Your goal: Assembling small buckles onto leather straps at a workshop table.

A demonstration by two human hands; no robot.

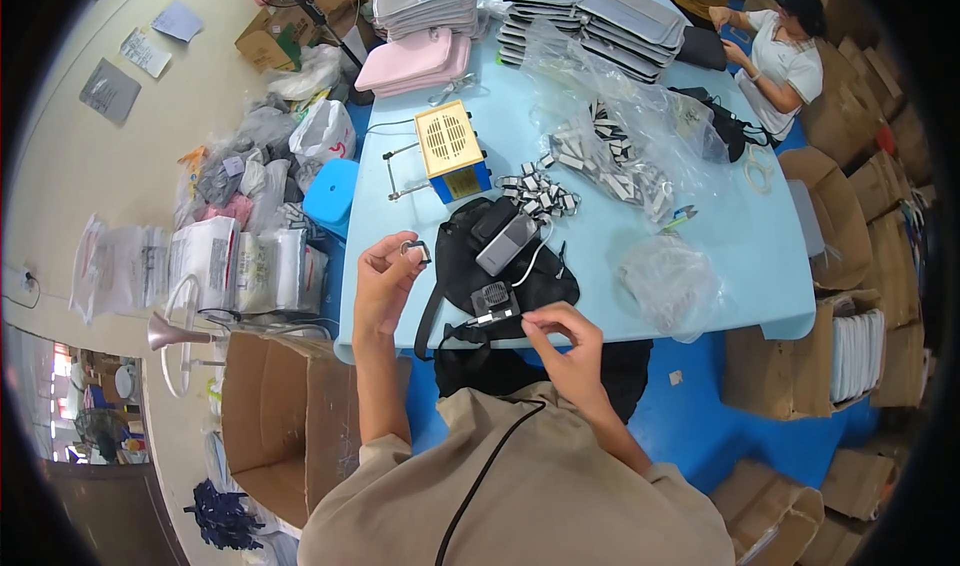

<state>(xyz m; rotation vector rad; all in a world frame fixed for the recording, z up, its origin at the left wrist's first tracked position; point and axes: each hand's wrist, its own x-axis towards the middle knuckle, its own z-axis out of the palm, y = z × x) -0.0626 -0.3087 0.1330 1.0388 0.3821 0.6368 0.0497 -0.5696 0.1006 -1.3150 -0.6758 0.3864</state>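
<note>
My left hand [388, 271] is raised over the near edge of the table, thumb and fingers pinching a small black-and-white loop-like piece [417, 253]. My right hand [566, 338] is closed, its fingertips together beside a small dark device [492, 299] with a silvery strip [488, 318] at its near end. Whatever the right fingertips hold is too small to make out. Between the hands lies a black fabric bag [455, 241] with a strap. On it rests a grey power bank-like block [508, 244] with a white cable [541, 251]. Beyond it are several small black-and-white pieces [540, 192] in a heap.
A yellow-and-blue box-shaped machine [450, 146] stands left of the heap on the light-blue table [400, 221]. Clear plastic bags [668, 284] lie at right. Grey cases [590, 16] and pink cases [415, 61] are stacked at the back. Another person [785, 61] sits far right.
</note>
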